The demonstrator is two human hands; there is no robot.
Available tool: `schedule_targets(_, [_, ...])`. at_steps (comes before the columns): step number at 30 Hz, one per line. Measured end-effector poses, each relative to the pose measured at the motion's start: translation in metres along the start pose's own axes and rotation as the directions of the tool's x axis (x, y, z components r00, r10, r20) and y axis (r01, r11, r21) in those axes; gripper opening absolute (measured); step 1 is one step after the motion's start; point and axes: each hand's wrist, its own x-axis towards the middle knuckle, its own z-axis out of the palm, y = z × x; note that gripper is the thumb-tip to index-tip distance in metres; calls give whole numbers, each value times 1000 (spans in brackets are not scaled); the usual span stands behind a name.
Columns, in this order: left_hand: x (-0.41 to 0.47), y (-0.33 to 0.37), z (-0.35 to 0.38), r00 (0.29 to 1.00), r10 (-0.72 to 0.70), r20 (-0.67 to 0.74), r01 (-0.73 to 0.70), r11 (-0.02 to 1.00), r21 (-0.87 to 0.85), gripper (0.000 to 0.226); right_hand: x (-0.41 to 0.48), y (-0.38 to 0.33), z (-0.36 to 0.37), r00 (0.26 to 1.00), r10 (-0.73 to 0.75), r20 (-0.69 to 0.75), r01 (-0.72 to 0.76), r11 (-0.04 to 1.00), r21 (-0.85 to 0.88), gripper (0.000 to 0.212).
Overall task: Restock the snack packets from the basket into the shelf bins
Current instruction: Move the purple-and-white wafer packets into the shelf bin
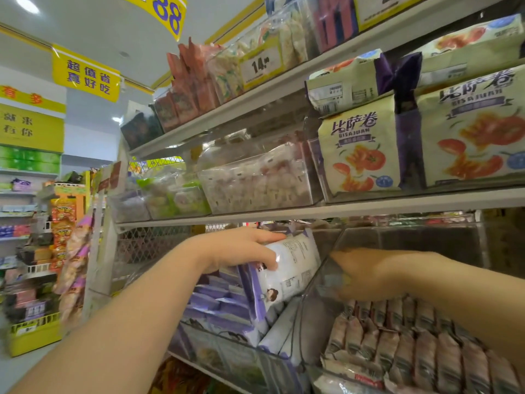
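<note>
The left hand (241,248) pinches a white-and-purple packet (295,265) just above the near-left bin (241,354) of matching packets (216,305); it should slot in upright beside them. The blurred right hand (366,274) reaches just right of it, and its grip cannot be told.

The right hand (366,275), right of centre, is blurred and lies partly behind a clear bin wall (312,294); whether it holds anything cannot be told. The left hand (244,248) covers the upper left corner of the packet (295,265), whose print is too small to read. Racks (37,280) at the left edge are blurred. The top edge cuts the yellow sign (167,12).
</note>
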Motion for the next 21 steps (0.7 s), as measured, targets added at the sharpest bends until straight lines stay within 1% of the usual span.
schedule_targets(2, [4,-10,3,1000,10,30,-3,974,-228,66,0,-1,1,1000,0,0,0,1000,-18,59])
schedule_targets(4, [11,-19,10,1000,21,20,-10,890,-456,54,0,-4,-2,1000,-12,7,12,999,-33,55])
schedule_targets(6, [22,-21,21,999,14,-42,-36,814,-580,42,0,-6,-4,999,-30,18,31,999,-29,50])
schedule_targets(7, [29,-20,29,996,7,-94,-61,814,-578,37,0,-7,-5,999,-34,24,35,999,-28,49])
schedule_targets(8, [36,-18,36,985,5,-170,-93,853,-514,41,0,-7,-5,999,-34,27,35,999,-32,49])
schedule_targets(10, [50,-14,50,951,55,-304,-148,945,-292,66,0,-7,-4,999,-25,25,27,998,-54,52])
schedule_targets(11, [57,-12,56,930,94,-356,-177,962,-209,70,0,-7,-4,999,-21,25,22,998,-66,55])
schedule_targets(13, [68,-9,67,889,156,-431,-234,963,-133,66,0,-5,-2,999,-23,30,26,996,-90,61])
schedule_targets(14, [74,-7,72,875,180,-449,-256,960,-114,63,1,-4,-1,999,-28,31,31,994,-100,63])
schedule_targets(16, [87,-3,79,873,199,-446,-266,960,-90,59,1,-2,1,999,-34,35,38,992,-121,69])
schedule_targets(19, [104,0,80,878,211,-429,-230,973,8,64,3,-2,4,999,-17,51,23,992,-126,77])
schedule_targets(21, [109,-4,81,883,257,-393,-248,966,75,64,5,-1,6,998,-22,51,28,993,-116,80])
